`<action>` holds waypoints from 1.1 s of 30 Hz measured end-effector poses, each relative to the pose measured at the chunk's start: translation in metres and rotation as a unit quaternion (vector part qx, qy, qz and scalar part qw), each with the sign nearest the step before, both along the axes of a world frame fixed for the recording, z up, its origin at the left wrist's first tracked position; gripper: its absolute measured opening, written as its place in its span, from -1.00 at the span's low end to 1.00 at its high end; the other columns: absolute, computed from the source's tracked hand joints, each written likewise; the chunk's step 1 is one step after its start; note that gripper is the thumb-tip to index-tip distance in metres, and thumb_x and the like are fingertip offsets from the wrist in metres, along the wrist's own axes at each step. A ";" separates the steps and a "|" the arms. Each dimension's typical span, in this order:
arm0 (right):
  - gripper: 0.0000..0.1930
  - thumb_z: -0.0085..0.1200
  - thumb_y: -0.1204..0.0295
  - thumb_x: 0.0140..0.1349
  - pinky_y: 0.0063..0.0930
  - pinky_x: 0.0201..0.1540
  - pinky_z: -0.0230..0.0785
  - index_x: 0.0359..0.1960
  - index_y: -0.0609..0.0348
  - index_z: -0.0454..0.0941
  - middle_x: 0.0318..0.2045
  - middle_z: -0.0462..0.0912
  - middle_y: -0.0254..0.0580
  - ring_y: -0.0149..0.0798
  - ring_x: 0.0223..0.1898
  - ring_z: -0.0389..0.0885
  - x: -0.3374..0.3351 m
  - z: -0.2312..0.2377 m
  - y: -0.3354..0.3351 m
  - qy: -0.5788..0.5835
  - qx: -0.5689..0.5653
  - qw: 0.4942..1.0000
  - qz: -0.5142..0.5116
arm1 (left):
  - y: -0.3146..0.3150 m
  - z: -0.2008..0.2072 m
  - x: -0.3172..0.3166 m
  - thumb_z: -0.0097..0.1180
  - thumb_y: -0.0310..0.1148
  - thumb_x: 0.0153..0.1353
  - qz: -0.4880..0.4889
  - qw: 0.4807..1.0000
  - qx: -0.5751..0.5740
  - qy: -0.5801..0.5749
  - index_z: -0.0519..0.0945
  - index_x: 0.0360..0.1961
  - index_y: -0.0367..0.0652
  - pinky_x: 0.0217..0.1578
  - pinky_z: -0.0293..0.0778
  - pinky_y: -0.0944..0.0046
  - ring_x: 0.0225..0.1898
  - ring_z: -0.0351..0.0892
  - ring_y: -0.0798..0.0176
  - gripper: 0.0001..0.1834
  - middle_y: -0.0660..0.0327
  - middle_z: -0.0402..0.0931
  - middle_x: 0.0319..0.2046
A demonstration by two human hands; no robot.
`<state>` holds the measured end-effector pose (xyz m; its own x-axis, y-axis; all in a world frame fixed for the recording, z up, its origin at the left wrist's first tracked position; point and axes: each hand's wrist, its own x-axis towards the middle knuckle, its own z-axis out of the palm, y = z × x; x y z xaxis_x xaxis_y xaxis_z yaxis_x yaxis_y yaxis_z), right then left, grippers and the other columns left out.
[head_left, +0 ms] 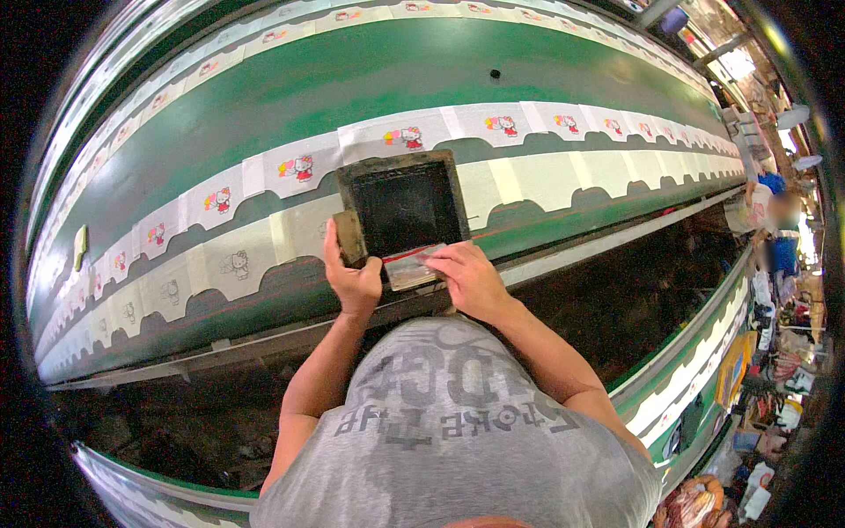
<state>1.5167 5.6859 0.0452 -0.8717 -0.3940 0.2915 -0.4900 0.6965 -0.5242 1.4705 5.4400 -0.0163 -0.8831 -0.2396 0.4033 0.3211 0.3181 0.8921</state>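
Note:
A screen printing frame (456,198) with dark mesh and worn wooden sides lies tilted over the nearer row of cut fabric pieces (607,180). My left hand (354,280) grips its lower left corner, thumb on the near side and fingers along a brown block (349,236). At the frame's near edge is a flat, pale strip with a red edge (412,267). My right hand (473,275) pinches this strip's right end between thumb and fingers. Beyond the frame, white fabric pieces (365,145) carry coloured cartoon cat prints. Left of it, nearer pieces (231,271) show only black outlines.
The long green table (352,84) runs across the view, with another printed row (387,12) along its far side. A small dark object (495,74) and a pale bar (81,246) lie on it. Another green table (704,374) is behind at right. A person (779,229) stands far right.

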 end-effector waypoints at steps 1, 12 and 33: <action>-0.53 0.29 0.63 0.15 0.02 0.36 0.49 0.14 0.09 0.78 0.08 0.73 -0.15 0.08 0.19 0.65 0.000 0.000 0.018 -0.005 -0.001 1.000 -0.004 | 0.019 -0.004 0.000 0.23 -0.64 0.05 0.010 1.000 0.015 -0.014 0.30 0.61 -0.48 0.53 0.33 0.07 0.49 0.50 -0.09 -0.02 -0.20 0.46 0.47; -0.61 0.26 0.63 0.24 0.01 0.29 0.53 0.11 0.10 0.77 0.13 0.75 -0.15 0.09 0.18 0.67 -0.013 -0.005 0.117 -0.016 -0.040 0.998 0.037 | 0.109 -0.022 -0.005 0.21 -0.67 0.00 -0.008 0.986 0.144 -0.084 0.34 0.64 -0.30 0.46 0.40 0.19 0.43 0.53 0.14 0.03 0.01 0.52 0.44; -0.51 0.20 0.55 0.25 0.00 0.16 0.61 0.25 -0.01 0.73 0.02 0.78 -0.10 0.08 0.10 0.73 -0.051 0.017 0.109 -0.070 0.187 0.969 0.145 | 0.121 -0.023 -0.006 0.33 -0.57 -0.01 -0.004 0.982 0.159 -0.100 0.36 0.62 -0.28 0.48 0.41 0.11 0.45 0.53 0.09 0.03 -0.03 0.52 0.44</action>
<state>1.4660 5.7948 0.0624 -0.7298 -0.6829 -0.0310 -0.6356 0.6945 -0.3371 1.4640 5.5610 -0.0392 -0.9396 -0.3178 0.1267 0.1297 0.0117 0.9915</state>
